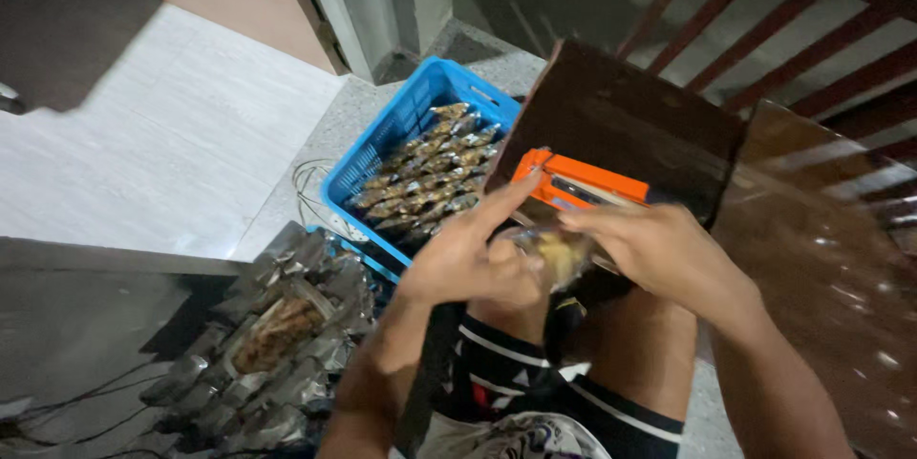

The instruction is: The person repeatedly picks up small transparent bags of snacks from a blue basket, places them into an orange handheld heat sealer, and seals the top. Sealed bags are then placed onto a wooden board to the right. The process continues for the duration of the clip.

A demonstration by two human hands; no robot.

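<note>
Both hands hold a small clear pouch [559,254] of yellowish snack in front of an orange sealing machine [583,182]. My left hand [468,254] grips the pouch's left side, its index finger stretched toward the machine. My right hand [659,249] pinches the pouch's right side. The machine sits on a dark brown wooden stool [630,115]. The pouch is blurred, and the fingers hide part of it.
A blue plastic crate [382,139] with rows of filled pouches [430,172] stands on the floor to the left of the stool. A heap of silvery pouches [277,335] lies lower left. Cables [310,187] trail by the crate. A dark wooden chair [821,48] is at right.
</note>
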